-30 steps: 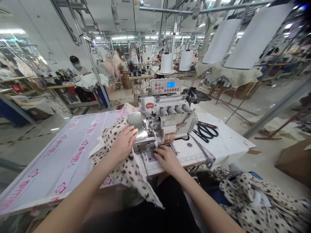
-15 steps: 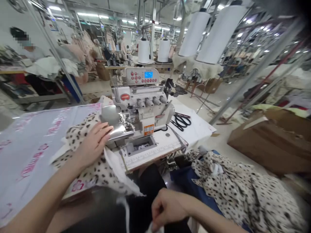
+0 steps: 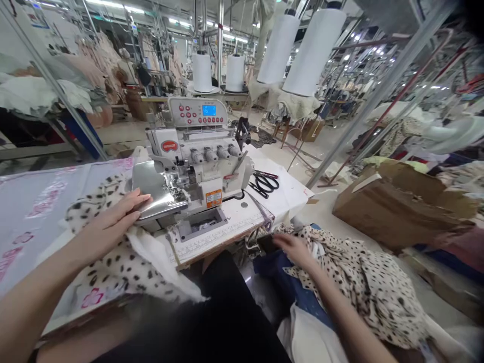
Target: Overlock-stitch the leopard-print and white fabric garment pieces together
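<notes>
My left hand (image 3: 111,219) lies flat on the spotted cream-and-black fabric (image 3: 121,264), its fingertips by the steel guard (image 3: 155,189) of the white overlock sewing machine (image 3: 189,159). The fabric's white-edged fold runs towards the table's front edge. Off to the right, my right hand (image 3: 293,249) reaches down with extended fingers onto a heaped pile of the same spotted fabric (image 3: 363,285). That pile sits lower than the table, on dark blue cloth (image 3: 276,272). Neither hand visibly grips anything.
Black-handled scissors (image 3: 264,182) lie on white paper (image 3: 285,194) right of the machine. The table (image 3: 34,206) has a pink-printed sheet. A torn cardboard box (image 3: 393,206) stands at right, and large white thread cones (image 3: 313,53) hang overhead.
My right hand has moved from the lap area out onto the pile at right. The view has swung rightwards, and my left hand stays on the fabric by the machine.
</notes>
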`<state>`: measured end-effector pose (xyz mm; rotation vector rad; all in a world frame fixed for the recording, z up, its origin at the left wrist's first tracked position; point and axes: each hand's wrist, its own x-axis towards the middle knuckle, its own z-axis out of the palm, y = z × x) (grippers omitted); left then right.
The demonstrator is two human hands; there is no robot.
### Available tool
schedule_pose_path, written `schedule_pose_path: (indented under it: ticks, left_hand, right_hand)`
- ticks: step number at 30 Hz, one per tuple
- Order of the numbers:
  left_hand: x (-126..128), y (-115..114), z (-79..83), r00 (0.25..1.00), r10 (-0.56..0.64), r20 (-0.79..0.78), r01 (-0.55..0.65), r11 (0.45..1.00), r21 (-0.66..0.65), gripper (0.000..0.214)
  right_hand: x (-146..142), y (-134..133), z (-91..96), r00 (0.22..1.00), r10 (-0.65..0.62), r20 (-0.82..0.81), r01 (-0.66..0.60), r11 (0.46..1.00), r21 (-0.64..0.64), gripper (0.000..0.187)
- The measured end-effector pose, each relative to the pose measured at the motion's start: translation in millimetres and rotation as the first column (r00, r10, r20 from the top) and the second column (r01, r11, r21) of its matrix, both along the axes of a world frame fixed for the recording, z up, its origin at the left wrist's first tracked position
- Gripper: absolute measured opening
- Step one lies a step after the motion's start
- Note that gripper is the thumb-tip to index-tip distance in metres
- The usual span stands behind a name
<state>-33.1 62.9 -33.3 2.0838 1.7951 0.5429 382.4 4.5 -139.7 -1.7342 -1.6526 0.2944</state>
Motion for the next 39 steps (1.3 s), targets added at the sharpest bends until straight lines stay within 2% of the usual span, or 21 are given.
schedule_pose_path:
  ticks: [1, 3, 6, 7, 8, 10, 12, 14, 16, 17, 18, 20, 21, 23, 25, 27, 30, 32, 34, 36, 39]
  left_hand:
    - [2.8, 0.0, -1.3, 1.000, 0.016, 0.008, -0.016, 1.000, 0.001, 0.043]
    - [2.5, 0.7, -4.8, 0.996, 0.055, 0.073, -0.057, 0.998, 0.023, 0.042]
    - [-17.7, 8.0, -16.0, 0.981, 0.142, 0.134, -0.160, 0.978, 0.135, 0.041]
    - [-28.7, 12.5, -21.8, 0.985, 0.143, 0.098, -0.160, 0.964, 0.210, 0.044]
    - [-40.4, 17.7, -28.3, 0.992, 0.122, 0.025, -0.124, 0.947, 0.297, 0.047]
    - [-61.6, 29.4, -42.4, 0.985, 0.010, -0.173, 0.063, 0.910, 0.410, 0.051]
    - [-74.7, 40.6, -54.6, 0.941, -0.060, -0.334, 0.215, 0.867, 0.449, 0.050]
    - [-77.4, 49.1, -60.5, 0.901, -0.054, -0.430, 0.271, 0.844, 0.463, 0.048]
    - [-72.1, 52.7, -57.5, 0.871, -0.032, -0.491, 0.282, 0.849, 0.446, 0.048]
    - [-67.7, 52.0, -52.9, 0.855, -0.037, -0.517, 0.274, 0.879, 0.390, 0.049]
    - [-62.9, 49.4, -46.9, 0.841, -0.050, -0.539, 0.255, 0.915, 0.313, 0.049]
    - [-53.3, 38.6, -33.7, 0.826, -0.132, -0.548, 0.189, 0.981, 0.050, 0.047]
    - [-48.9, 30.8, -27.8, 0.822, -0.156, -0.548, 0.175, 0.984, -0.019, 0.044]
    - [-41.4, 12.1, -19.1, 0.814, -0.128, -0.566, 0.103, 0.992, -0.077, 0.038]
    - [-34.6, -8.0, -14.1, 0.809, -0.099, -0.579, 0.042, 0.993, -0.111, 0.033]
    - [-27.9, -25.9, -10.9, 0.818, -0.079, -0.570, 0.005, 0.991, -0.130, 0.029]
    - [-18.7, -41.9, -8.2, 0.857, -0.035, -0.514, 0.006, 0.998, -0.059, 0.028]
    - [-13.3, -44.7, -9.2, 0.902, -0.105, -0.419, 0.132, 0.991, 0.037, 0.027]
    - [-8.4, -43.5, -13.0, 0.910, -0.278, -0.307, 0.319, 0.943, 0.094, 0.028]
    - [-4.0, -40.4, -18.3, 0.874, -0.434, -0.218, 0.455, 0.889, 0.058, 0.031]
    - [1.1, -35.6, -25.3, 0.874, -0.466, -0.137, 0.464, 0.884, -0.055, 0.035]
  right_hand:
    - [-29.7, -2.9, -11.2, 0.984, 0.179, -0.013, -0.179, 0.984, -0.018, 0.007]
    - [-89.8, -7.3, -24.3, 0.893, 0.449, -0.034, -0.449, 0.893, -0.008, 0.009]
    - [-165.6, -9.9, -22.2, 0.738, 0.673, -0.038, -0.670, 0.739, 0.077, 0.013]
    - [-185.4, -9.6, -19.1, 0.665, 0.747, -0.014, -0.737, 0.659, 0.151, 0.017]
    - [-202.5, -8.6, -16.6, 0.643, 0.766, 0.020, -0.753, 0.626, 0.203, 0.021]
    - [-230.1, -4.7, -16.1, 0.667, 0.738, 0.098, -0.734, 0.630, 0.255, 0.035]
    - [-249.8, 1.2, -21.2, 0.739, 0.656, 0.152, -0.671, 0.698, 0.251, 0.051]
    - [-261.4, 7.5, -26.8, 0.778, 0.601, 0.184, -0.628, 0.742, 0.233, 0.047]
    - [-263.2, 10.9, -26.6, 0.754, 0.632, 0.178, -0.657, 0.718, 0.232, 0.025]
    - [-260.0, 10.5, -23.5, 0.722, 0.676, 0.146, -0.689, 0.686, 0.234, 0.019]
    - [-253.5, 8.4, -18.7, 0.675, 0.733, 0.087, -0.728, 0.643, 0.237, 0.023]
    - [-230.8, 0.9, -8.1, 0.566, 0.813, -0.133, -0.785, 0.582, 0.212, 0.038]
    - [-215.0, -3.2, -4.6, 0.514, 0.810, -0.281, -0.800, 0.571, 0.181, 0.040]
    - [-178.1, -8.9, -4.8, 0.443, 0.710, -0.548, -0.835, 0.549, 0.038, 0.035]
    - [-142.4, -10.5, -14.5, 0.494, 0.548, -0.675, -0.800, 0.591, -0.105, 0.033]
    - [-116.5, -11.3, -26.7, 0.569, 0.414, -0.711, -0.738, 0.638, -0.220, 0.035]
    - [-104.2, -14.8, -33.6, 0.703, 0.421, -0.572, -0.643, 0.720, -0.261, 0.031]
    - [-111.5, -16.6, -27.8, 0.775, 0.460, -0.433, -0.576, 0.796, -0.184, 0.024]
    - [-126.2, -16.2, -16.9, 0.806, 0.482, -0.344, -0.531, 0.846, -0.058, 0.017]
    - [-143.9, -13.5, -5.5, 0.801, 0.512, -0.310, -0.517, 0.853, 0.072, 0.014]
    - [-170.9, -6.3, 6.3, 0.778, 0.566, -0.273, -0.535, 0.824, 0.186, 0.013]
